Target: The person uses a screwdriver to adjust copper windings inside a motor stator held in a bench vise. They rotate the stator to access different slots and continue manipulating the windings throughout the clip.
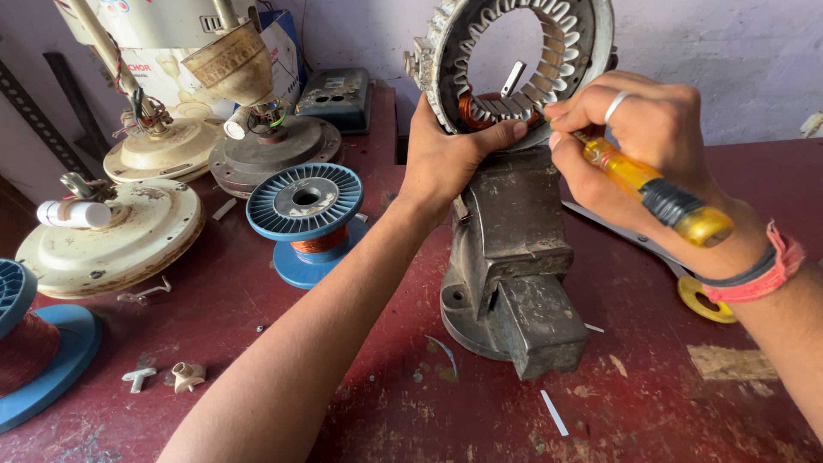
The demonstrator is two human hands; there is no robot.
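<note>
Atop vise [514,257], far centre: stator [514,60] | left hand [450,159] grasping its lower rim | right hand [647,150] clenched on screwdriver [656,193], tip at slots | best: brace stator firmly, press gently, spare copper winding [476,111]

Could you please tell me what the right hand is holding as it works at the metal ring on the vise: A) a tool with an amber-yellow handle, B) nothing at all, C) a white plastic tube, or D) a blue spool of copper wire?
A: the right hand grips a tool with an amber-yellow handle, its tip end pointed at the slotted ring, which the left hand steadies above the vise.
</note>
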